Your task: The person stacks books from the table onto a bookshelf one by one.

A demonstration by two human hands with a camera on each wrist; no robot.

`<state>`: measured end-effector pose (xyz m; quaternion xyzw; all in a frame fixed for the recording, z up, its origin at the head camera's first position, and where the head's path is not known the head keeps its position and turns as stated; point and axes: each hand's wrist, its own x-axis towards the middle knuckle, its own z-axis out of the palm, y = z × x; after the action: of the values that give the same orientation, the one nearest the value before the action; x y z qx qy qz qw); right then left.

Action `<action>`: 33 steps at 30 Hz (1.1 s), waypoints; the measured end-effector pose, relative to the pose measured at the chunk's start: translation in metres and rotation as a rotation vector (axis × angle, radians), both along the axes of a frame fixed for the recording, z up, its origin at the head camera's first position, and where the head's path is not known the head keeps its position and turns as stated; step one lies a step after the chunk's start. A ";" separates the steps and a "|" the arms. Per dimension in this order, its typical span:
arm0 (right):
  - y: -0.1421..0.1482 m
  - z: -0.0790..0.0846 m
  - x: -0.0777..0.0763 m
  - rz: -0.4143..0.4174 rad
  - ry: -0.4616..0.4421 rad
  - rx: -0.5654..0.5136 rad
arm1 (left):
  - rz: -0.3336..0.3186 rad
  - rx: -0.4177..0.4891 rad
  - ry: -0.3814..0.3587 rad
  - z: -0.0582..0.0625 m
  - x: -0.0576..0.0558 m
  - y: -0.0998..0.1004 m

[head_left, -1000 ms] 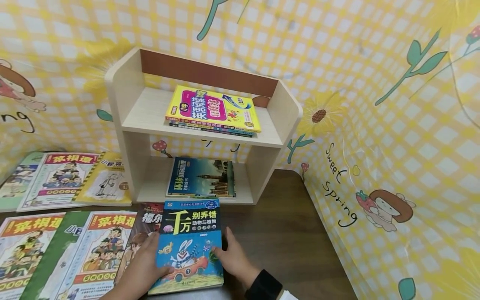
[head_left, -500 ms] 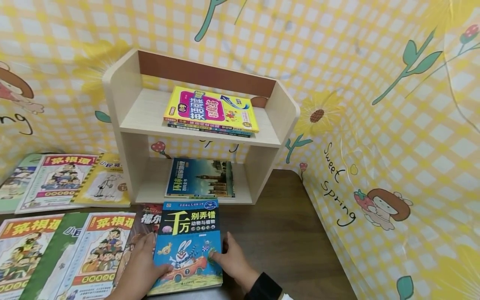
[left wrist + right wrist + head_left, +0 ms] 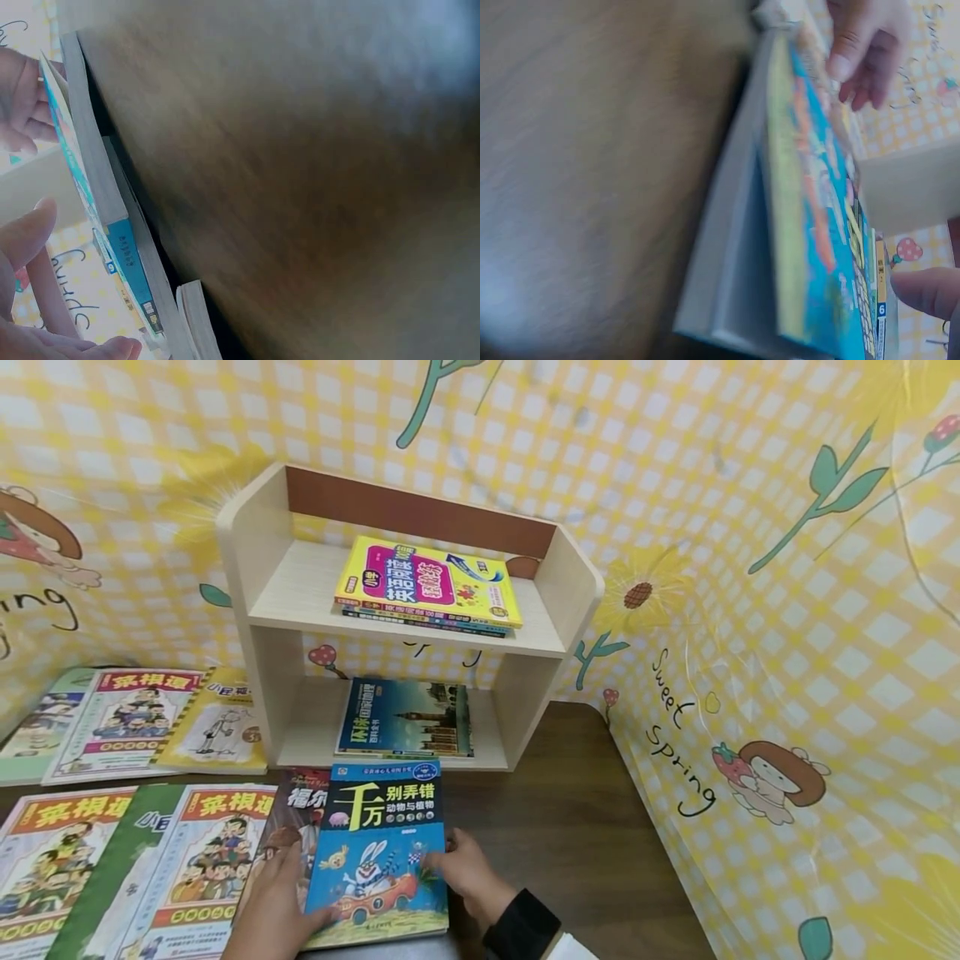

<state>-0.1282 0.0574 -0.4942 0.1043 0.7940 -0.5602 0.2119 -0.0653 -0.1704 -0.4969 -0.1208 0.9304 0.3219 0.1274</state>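
A blue children's book [image 3: 378, 852] with a rabbit in a red car on its cover lies on the table before the shelf. My left hand [image 3: 273, 906] is at its left edge, the thumb over the lower corner of the cover. At the right edge is my right hand [image 3: 474, 878], its thumb by the cover and the other fingers partly hidden. In the right wrist view, the cover stands slightly apart from the pages. Another book's blue spine [image 3: 129, 259] shows beyond this one in the left wrist view. A dark comic book [image 3: 300, 810] lies partly under the blue book's left side.
Behind stands a two-tier wooden shelf [image 3: 266, 693]. A yellow workbook [image 3: 431, 581] tops a stack on its upper tier, and a dark blue geography book [image 3: 405, 717] lies below. Several books, including a comic book [image 3: 217, 860], cover the left of the dark table [image 3: 570, 827].
My left hand has drawn slightly left and down along the blue book's edge. The right hand and the book have hardly moved; the head view shifts a little.
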 end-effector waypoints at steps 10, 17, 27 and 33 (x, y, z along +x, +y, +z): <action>0.004 0.004 -0.015 -0.145 -0.210 -0.105 | -0.027 -0.026 0.020 -0.004 0.007 -0.002; -0.004 -0.001 -0.014 -0.080 -0.157 -0.086 | -0.020 -0.021 0.040 -0.019 0.009 -0.005; -0.011 -0.013 -0.005 -0.085 -0.035 -0.153 | -0.009 -0.015 0.083 -0.025 0.021 -0.002; -0.003 -0.016 -0.008 -0.094 0.034 -0.158 | -0.012 0.021 0.126 -0.015 0.030 -0.004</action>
<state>-0.1359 0.0547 -0.5104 0.1150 0.7449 -0.6321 0.1796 -0.0349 -0.1743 -0.5120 -0.0937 0.9338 0.3378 0.0719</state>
